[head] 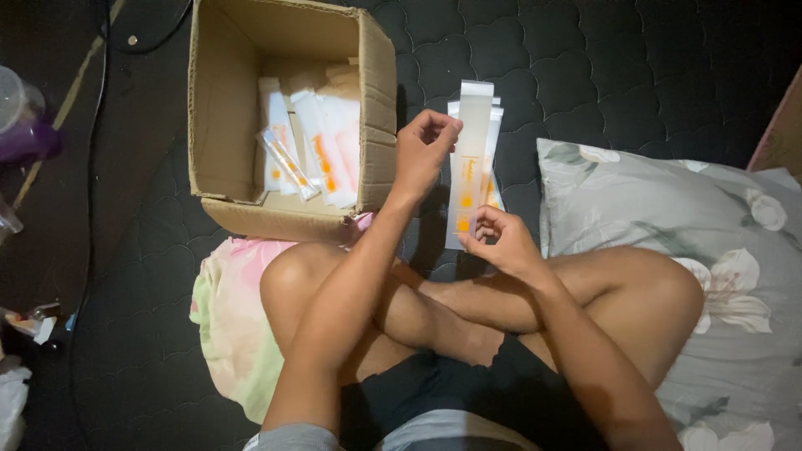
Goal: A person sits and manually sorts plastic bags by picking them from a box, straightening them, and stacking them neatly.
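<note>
While the person sits cross-legged on a dark quilted mat, both hands hold a long white sleeve with orange print, upright in view just ahead of the knees. Left hand pinches its left edge near mid-height, fingers curled, thumb side on the sleeve. Right hand pinches the bottom end from below and right, fingertips closed on it. Long axis runs away from the body, near-vertical in frame, slightly tilted; plain white end points away, orange-printed end points back toward the person. Sleeve sits between the hands, both touching, so neither is clearly nearer; right has the near end, left the middle. More white sleeves lie just behind it, overlapped, count unclear. Cardboard box, open, sits just left of the left hand, holding more packets of the same kind, some tilted. Floral pillow to the right, pink cloth under the left knee.
</note>
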